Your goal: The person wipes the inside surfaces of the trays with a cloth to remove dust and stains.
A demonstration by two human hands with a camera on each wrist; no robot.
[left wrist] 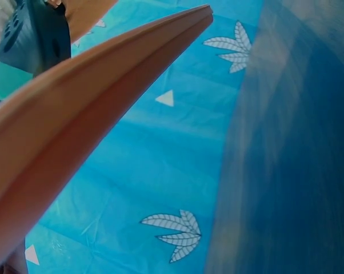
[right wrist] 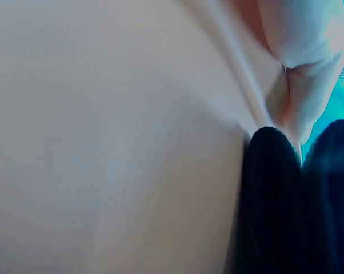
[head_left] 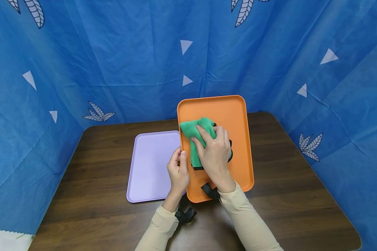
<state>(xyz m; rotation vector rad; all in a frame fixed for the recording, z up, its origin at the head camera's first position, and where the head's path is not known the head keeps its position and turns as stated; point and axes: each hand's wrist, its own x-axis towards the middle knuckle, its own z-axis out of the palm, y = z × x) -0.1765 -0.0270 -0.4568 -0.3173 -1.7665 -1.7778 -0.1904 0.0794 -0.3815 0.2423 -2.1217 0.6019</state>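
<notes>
In the head view my left hand (head_left: 178,172) grips the left edge of an orange tray (head_left: 235,174), thumb on its face and fingers behind. The tray is tilted up toward me. My right hand (head_left: 215,151) presses a green cloth (head_left: 194,153) with black edging against the tray's face, its visible fingers spread over it. Part of the cloth is hidden under the palm. The tray's rim (left wrist: 103,80) crosses the left wrist view. In the right wrist view, the left hand (right wrist: 309,63) holds the rim beyond blurred black folds (right wrist: 286,200).
A pale purple tray (head_left: 150,167) lies flat on the wooden table (head_left: 94,195), partly overlapped by the orange tray and left hand. Blue patterned curtains (head_left: 128,62) hang behind the table and along both sides. Black wrist mounts (head_left: 186,215) sit below both hands.
</notes>
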